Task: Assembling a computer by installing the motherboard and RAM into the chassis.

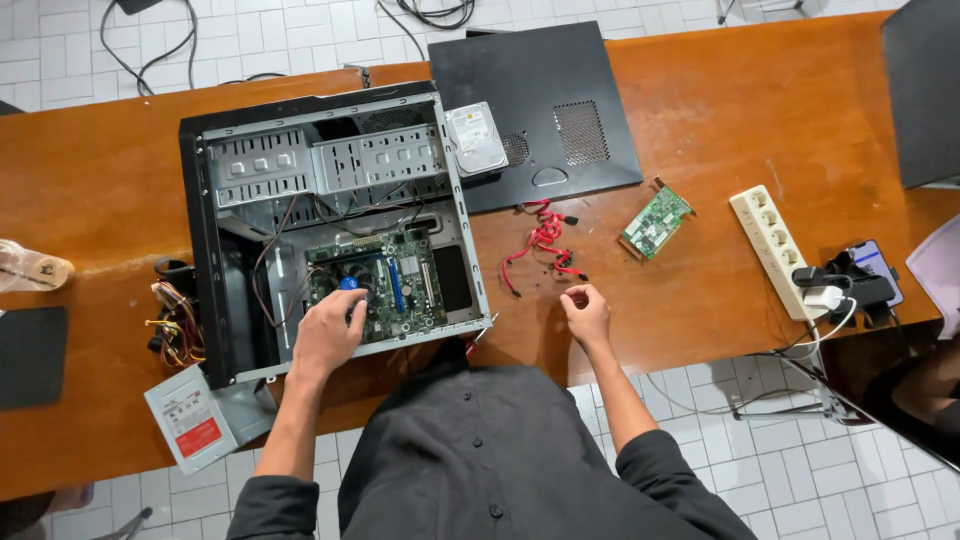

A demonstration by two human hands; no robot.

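Head view: case panel (535, 105) already off; left hand (328, 335) grips a blue-handled tool (349, 284) on the motherboard (385, 280), right hand (586, 312) loosely curled, empty, below red cables (540, 240).

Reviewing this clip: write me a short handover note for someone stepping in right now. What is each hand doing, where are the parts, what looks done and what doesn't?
Left hand: inside the open computer case, fingers on a blue-tipped tool over the motherboard; the grip itself is hidden.
Right hand: resting loosely curled on the wooden table, holding nothing visible, just below the red cables.
Parts: side panel lies off behind the case with a hard drive on its edge; green expansion card out on the table; power supply out at the case's front left.
Done: panel, drive, card, supply removed.
Left: motherboard remains mounted in the case.
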